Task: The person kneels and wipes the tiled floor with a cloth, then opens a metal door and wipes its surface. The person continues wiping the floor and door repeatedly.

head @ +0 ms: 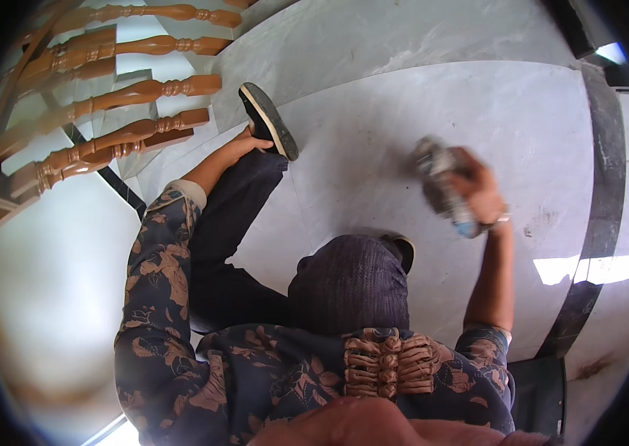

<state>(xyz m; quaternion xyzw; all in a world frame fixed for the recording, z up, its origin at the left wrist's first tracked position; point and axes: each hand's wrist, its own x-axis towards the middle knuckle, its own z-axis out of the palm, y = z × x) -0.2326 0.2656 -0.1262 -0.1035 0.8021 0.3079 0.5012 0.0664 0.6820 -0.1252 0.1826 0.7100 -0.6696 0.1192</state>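
Observation:
A crumpled cloth (pixel 438 175), grey and white with a bit of blue at its lower end, is bunched under my right hand (pixel 476 187), whose fingers are closed on it. Both are blurred, above or against the grey marble-look floor tiles (pixel 370 139); contact cannot be told. At the upper left my left hand (pixel 250 143) rests by the heel of a dark shoe (pixel 270 120) with a pale sole edge, near the trouser cuff. Its other fingers are hidden behind the leg and shoe, so its grip is unclear.
Brown turned wooden balusters (pixel 147 92) and a handrail stand at the upper left beside steps. A black tile strip (pixel 598 206) runs down the right side. A dark flat object (pixel 540 390) lies at the lower right. My bent knee (pixel 350 284) is in the middle.

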